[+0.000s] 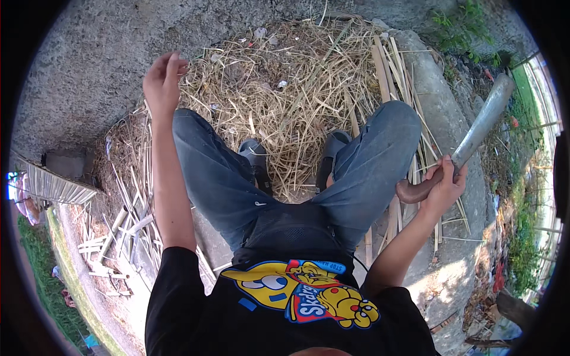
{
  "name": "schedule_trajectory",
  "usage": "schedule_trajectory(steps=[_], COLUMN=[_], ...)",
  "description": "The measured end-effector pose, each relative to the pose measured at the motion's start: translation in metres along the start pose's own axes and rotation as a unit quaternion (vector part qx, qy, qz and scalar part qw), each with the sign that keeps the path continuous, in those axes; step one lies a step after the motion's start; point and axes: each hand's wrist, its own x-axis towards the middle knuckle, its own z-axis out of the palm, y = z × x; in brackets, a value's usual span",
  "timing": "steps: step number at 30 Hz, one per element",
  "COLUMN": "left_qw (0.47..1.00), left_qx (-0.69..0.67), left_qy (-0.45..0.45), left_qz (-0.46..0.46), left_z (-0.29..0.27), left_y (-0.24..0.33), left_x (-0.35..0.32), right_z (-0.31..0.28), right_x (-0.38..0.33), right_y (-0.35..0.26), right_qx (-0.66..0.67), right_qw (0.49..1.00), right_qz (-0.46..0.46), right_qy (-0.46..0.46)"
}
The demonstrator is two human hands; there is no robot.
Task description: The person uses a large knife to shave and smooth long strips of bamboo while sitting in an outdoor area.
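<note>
While the right hand [444, 181] holds a big knife [475, 139] by its handle, blade raised far right, the left hand [161, 80] hangs loosely open and empty above the bamboo shavings [285, 89]; fetching a strip looks next.

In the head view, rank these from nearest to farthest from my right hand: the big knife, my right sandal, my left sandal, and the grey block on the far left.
Measured from the right hand:
1. Big knife: in the hand's grip, blade pointing up and to the right.
2. Right sandal: left of the hand, on the straw.
3. Left sandal: further left, beside the other knee.
4. Grey block: at the far left edge.
</note>
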Motion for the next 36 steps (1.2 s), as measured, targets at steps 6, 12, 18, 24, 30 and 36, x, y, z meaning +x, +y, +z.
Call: schedule_trajectory(steps=[6,12,18,24,30,36], left_qw=[0.916,0.862,0.873,0.904,0.962,0.942], left_qx=[-0.088,0.257,0.25,0.199,0.138,-0.076], left_qy=[-0.251,-0.291,-0.3,-0.276,-0.215,-0.218], left_qz=[-0.299,-0.326,-0.293,-0.259,-0.1,-0.245], left_z=[0.231,0.317,0.289,0.304,0.26,0.213], left_y=[-0.103,-0.205,-0.253,-0.238,-0.225,-0.191], left_x=[0.004,-0.172,-0.234,-0.17,-0.096,-0.067], right_z=[0.085,0.151,0.153,0.17,0.18,0.183], right_x=[0.022,0.031,0.038,0.049,0.05,0.044], right_y=[-0.051,0.026,0.031,0.034,0.031,0.03], right_qx=[0.091,0.02,0.029,0.056,0.071,0.055], right_qw=[0.987,0.979,0.962,0.955,0.94,0.938], right_qz=[-0.079,-0.041,0.098,0.163,0.214,0.212], right_qy=[-0.109,-0.201,-0.253,-0.242,-0.256,-0.267])
